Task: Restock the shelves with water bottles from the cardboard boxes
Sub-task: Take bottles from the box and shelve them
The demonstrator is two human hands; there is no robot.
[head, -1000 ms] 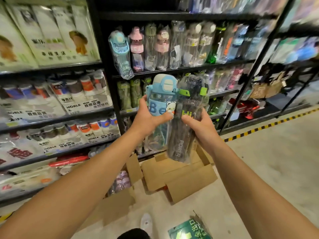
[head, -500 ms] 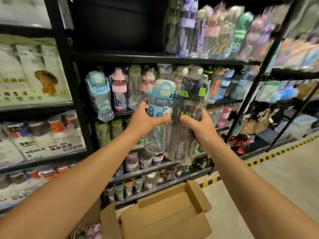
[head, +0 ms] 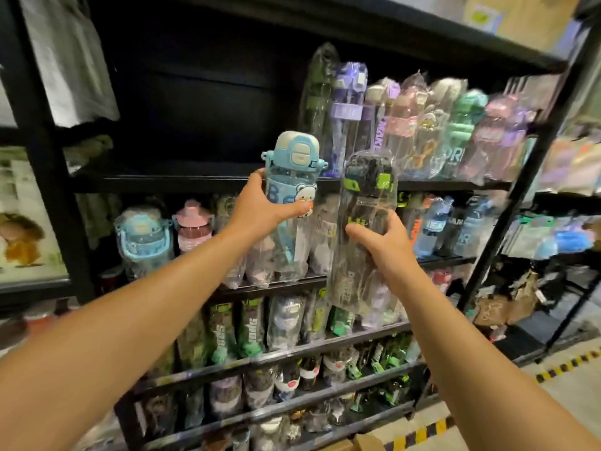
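Note:
My left hand [head: 260,209] grips a blue bear-print bottle [head: 291,164] in a clear wrapper, its lid level with the edge of the upper shelf [head: 169,182]. My right hand [head: 383,245] holds a tall clear bottle with a black and green lid [head: 366,203], also wrapped, just to the right and slightly lower. Both bottles are upright, side by side, in front of the black shelving. The left part of the upper shelf is dark and bare; its right part holds a row of tall wrapped bottles [head: 409,125].
Lower shelves [head: 270,286] are packed with wrapped bottles, among them a blue one [head: 143,242] and a pink one [head: 192,226]. A black upright post [head: 48,151] stands at left, a slanted post [head: 520,196] at right. A cardboard corner [head: 364,442] shows at the bottom, by yellow-black floor tape [head: 562,369].
Both hands have lifted the two bottles from the middle shelf level up to the upper shelf edge. My view has tilted upward, so the cardboard box has almost left the frame.

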